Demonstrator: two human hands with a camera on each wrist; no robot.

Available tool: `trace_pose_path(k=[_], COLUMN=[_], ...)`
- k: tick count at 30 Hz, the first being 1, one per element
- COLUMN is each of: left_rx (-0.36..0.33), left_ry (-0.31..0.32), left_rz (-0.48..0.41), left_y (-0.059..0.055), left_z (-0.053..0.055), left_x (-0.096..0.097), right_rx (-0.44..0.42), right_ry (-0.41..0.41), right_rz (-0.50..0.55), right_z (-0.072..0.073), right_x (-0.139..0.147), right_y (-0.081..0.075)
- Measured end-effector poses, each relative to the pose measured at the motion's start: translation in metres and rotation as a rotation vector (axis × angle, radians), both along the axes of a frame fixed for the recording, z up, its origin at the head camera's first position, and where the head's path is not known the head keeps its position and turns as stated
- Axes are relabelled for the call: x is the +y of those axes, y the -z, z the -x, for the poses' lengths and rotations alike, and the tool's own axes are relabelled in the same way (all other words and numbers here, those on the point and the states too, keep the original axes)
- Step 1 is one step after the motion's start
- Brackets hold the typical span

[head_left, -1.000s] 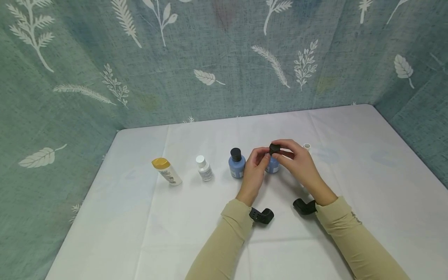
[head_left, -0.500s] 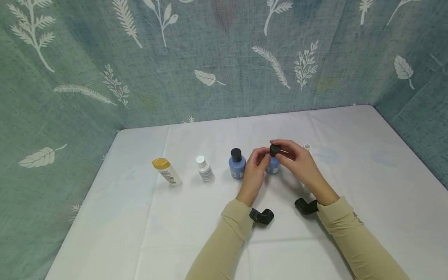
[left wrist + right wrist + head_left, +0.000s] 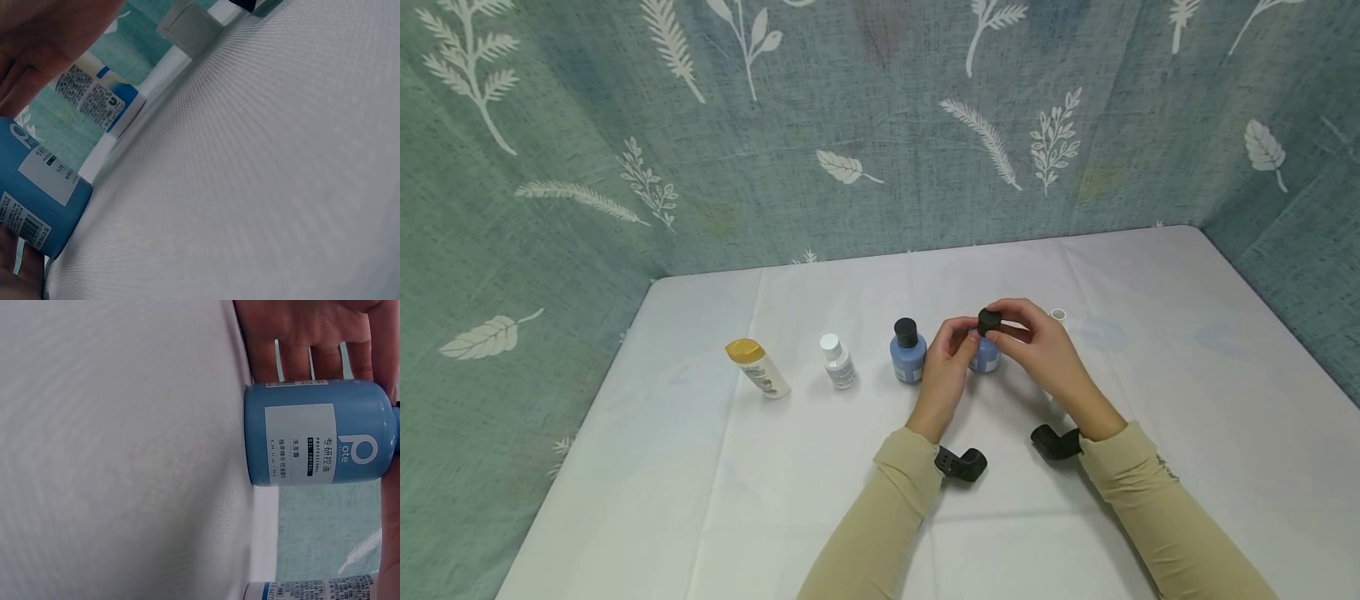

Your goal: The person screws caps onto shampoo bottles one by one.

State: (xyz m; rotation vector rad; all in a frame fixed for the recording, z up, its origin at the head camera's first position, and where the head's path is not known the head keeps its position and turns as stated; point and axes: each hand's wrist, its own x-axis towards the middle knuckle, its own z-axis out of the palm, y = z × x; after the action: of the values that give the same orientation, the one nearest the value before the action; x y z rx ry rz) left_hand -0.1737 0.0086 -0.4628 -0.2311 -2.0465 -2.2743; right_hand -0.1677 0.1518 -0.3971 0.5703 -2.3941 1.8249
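A blue shampoo bottle (image 3: 985,360) with a pale printed label stands upright on the table between the hands. My left hand (image 3: 942,375) holds it from the left, its thumb near the bottle's shoulder and its fingers behind. The black cap (image 3: 988,320) sits at the bottle's top, pinched between the thumb and fingers of my right hand (image 3: 1037,350). In the right wrist view the bottle's label (image 3: 300,444) faces the camera. The left wrist view shows the lower part of the same blue bottle (image 3: 47,187).
Left of the hands stand another blue bottle with a black cap (image 3: 907,354), a small white bottle (image 3: 838,362) and a cream bottle with a yellow cap (image 3: 758,367). A white ring-shaped top (image 3: 1057,315) shows behind my right hand. A patterned curtain (image 3: 880,125) hangs behind the table.
My right hand's fingers shift a little around the black cap, reaching further left half a second ago and drawn slightly back to the right now. My left hand and the bottles stay in place.
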Motion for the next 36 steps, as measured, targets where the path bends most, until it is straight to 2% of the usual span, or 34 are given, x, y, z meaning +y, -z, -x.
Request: trace_pose_path(k=[6,13,19,28,33,36], left_rx=[-0.020,-0.026,-0.031,-0.007,-0.008,-0.013], left_ry=[0.003,-0.006,0.005,0.000,-0.002,0.003], left_rz=[-0.020,-0.017,-0.004,-0.020,-0.014,-0.004], left_y=[-0.005,-0.024,-0.027,-0.026,-0.026,-0.026], left_z=[-0.002,-0.012,-0.013,-0.013,-0.013,-0.014], left_x=[0.000,-0.001,-0.001,-0.001,-0.001,-0.001], right_rx=[0.018,0.018,0.006,0.024,0.017,0.033], right_ry=[-0.035,-0.065,-0.069,-0.034,-0.007,-0.002], right_rz=[0.020,-0.009,-0.022,-0.044,-0.043,-0.033], right_z=[0.001,-0.001,0.001,0.015,0.014,0.008], right_x=[0.000,0.001,0.003,0.010,0.008,0.004], right_y=[0.000,-0.003,-0.001,0.026,0.025,0.016])
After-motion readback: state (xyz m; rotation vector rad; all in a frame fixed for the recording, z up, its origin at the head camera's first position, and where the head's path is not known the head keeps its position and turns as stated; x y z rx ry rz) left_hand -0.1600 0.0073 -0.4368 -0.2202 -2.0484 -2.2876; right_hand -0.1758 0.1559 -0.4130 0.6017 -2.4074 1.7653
